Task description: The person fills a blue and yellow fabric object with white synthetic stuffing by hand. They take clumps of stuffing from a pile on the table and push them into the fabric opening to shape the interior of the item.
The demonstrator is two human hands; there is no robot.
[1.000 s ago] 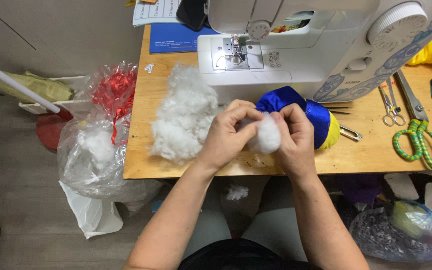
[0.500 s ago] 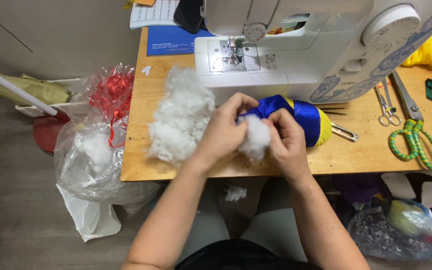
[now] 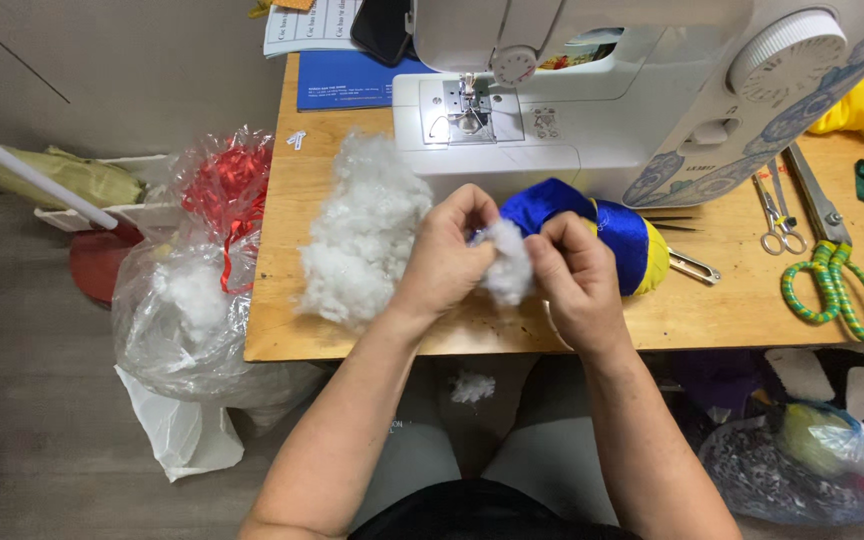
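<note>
My left hand (image 3: 444, 262) and my right hand (image 3: 574, 280) both pinch a small tuft of white stuffing (image 3: 508, 262) at the open end of a blue and yellow satin pouch (image 3: 602, 232). The pouch lies on the wooden table (image 3: 722, 310) in front of the white sewing machine (image 3: 612, 90). A big pile of loose white stuffing (image 3: 362, 240) rests on the table just left of my left hand.
Green-handled scissors (image 3: 837, 285), small silver snips (image 3: 774, 215) and tweezers (image 3: 694, 265) lie right of the pouch. A clear plastic bag with stuffing and red ribbon (image 3: 202, 290) hangs off the table's left edge. More bags (image 3: 802, 455) sit on the floor at right.
Both hands have stayed together on the tuft, which now looks narrower and sits closer to the pouch's opening. The rest is unchanged.
</note>
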